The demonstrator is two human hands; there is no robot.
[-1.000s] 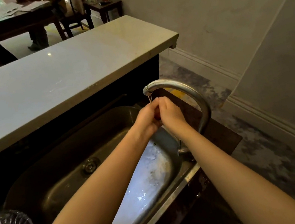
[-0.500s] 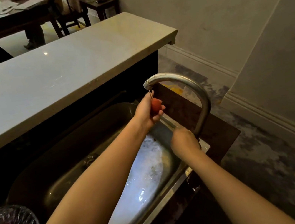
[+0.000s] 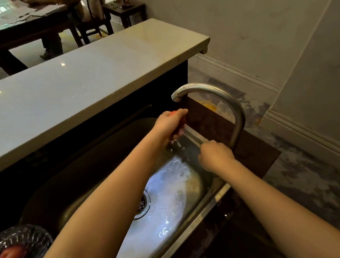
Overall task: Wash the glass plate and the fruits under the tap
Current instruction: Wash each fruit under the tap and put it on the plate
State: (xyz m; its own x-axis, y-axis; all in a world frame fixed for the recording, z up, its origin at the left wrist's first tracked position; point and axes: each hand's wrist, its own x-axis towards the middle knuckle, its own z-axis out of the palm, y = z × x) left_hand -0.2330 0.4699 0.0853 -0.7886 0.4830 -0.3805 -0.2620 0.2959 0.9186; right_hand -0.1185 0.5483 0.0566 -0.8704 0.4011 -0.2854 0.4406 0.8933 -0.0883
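Here, gripping one red fruit [image 3: 174, 112] in left hand [image 3: 169, 126] under one tap [image 3: 231, 105]; right hand [image 3: 215, 155] curled at its base, grasp hidden; leftward, three fruits [image 3: 11, 255] on one glass plate [image 3: 31, 233].

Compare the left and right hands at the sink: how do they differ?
1. The left hand grips a red fruit just below the tap spout. The right hand holds no fruit and curls at the tap's base, hiding whatever it holds.
2. The left hand is higher and farther away, the right hand lower and nearer.
3. Drops spatter under the left hand only.

Both are bare and at the sink's right end.
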